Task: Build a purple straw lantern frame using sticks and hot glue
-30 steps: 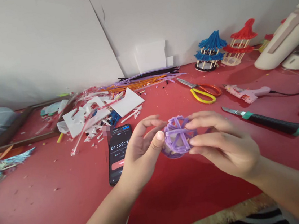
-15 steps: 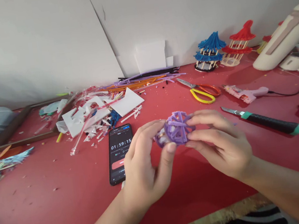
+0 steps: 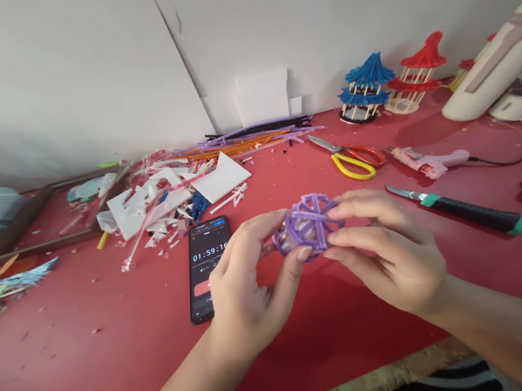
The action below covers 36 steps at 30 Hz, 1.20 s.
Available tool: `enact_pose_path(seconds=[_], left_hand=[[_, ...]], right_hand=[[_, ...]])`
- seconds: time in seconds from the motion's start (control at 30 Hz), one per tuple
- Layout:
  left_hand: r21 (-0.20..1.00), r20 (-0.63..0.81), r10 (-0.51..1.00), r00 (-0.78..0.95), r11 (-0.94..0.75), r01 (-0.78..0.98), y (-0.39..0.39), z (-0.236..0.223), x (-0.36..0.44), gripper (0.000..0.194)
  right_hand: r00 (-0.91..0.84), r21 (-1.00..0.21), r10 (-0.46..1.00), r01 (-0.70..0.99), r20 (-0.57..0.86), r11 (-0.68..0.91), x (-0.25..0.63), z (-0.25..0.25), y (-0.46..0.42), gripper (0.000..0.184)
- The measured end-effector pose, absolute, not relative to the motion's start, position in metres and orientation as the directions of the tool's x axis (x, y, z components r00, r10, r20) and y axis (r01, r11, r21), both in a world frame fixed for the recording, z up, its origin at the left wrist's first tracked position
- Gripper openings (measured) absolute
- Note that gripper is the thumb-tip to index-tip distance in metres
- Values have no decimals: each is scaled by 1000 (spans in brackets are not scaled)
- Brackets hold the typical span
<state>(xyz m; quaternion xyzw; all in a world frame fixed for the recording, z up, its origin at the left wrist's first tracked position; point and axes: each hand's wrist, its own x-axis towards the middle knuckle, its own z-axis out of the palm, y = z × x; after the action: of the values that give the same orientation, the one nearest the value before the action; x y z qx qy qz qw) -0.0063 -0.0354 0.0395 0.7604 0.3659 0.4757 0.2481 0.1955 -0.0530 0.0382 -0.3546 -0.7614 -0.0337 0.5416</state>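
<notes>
A small round purple openwork piece (image 3: 310, 222), built from fuzzy pipe-cleaner strips crossing like spokes, is held above the red table between both hands. My left hand (image 3: 256, 278) pinches its left edge with thumb and fingers. On the other side, the fingertips of my right hand (image 3: 386, 247) grip the right edge. Something pale shows inside the piece, partly hidden by the strips and fingers. A phone (image 3: 210, 268) with a running timer lies just left of my left hand, partly covered by it.
Scissors (image 3: 349, 158), a pink glue gun (image 3: 430, 161) and a craft knife (image 3: 457, 209) lie to the right. Behind them stand a blue pavilion model (image 3: 364, 89), a red one (image 3: 418, 71), a leaning bottle (image 3: 487, 63) and a mug (image 3: 520, 105). Scraps (image 3: 161, 201) cover the left back.
The purple piece has turned slightly in my hands, so its spoke-like strips sit at a different angle. Both hands keep their grip, and the left has shifted a little left.
</notes>
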Motion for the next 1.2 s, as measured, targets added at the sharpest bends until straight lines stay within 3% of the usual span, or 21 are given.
enact_pose_path(seconds=[0.37, 0.57, 0.7, 0.83, 1.07, 1.2], left_hand=[[732, 532, 814, 232, -580, 357, -35, 41, -3, 32], [575, 603, 726, 330, -682, 451, -33, 49, -4, 30], [507, 615, 685, 390, -723, 469, -33, 48, -6, 41], [522, 606, 696, 385, -713, 468, -32, 44, -6, 44], [669, 534, 784, 318, -621, 409, -31, 42, -6, 40], [626, 537, 776, 330, -629, 461, -31, 44, -7, 40]], right_hand=[[-180, -341, 534, 595, 826, 728, 196, 37, -51, 13], [-211, -306, 513, 596, 832, 742, 197, 37, -51, 13], [-236, -272, 495, 606, 836, 748, 197, 38, -52, 11], [-246, -261, 494, 613, 834, 745, 194, 39, -54, 12], [-273, -260, 489, 585, 828, 768, 194, 40, -52, 19], [-252, -301, 504, 560, 826, 772, 196, 41, -52, 16]])
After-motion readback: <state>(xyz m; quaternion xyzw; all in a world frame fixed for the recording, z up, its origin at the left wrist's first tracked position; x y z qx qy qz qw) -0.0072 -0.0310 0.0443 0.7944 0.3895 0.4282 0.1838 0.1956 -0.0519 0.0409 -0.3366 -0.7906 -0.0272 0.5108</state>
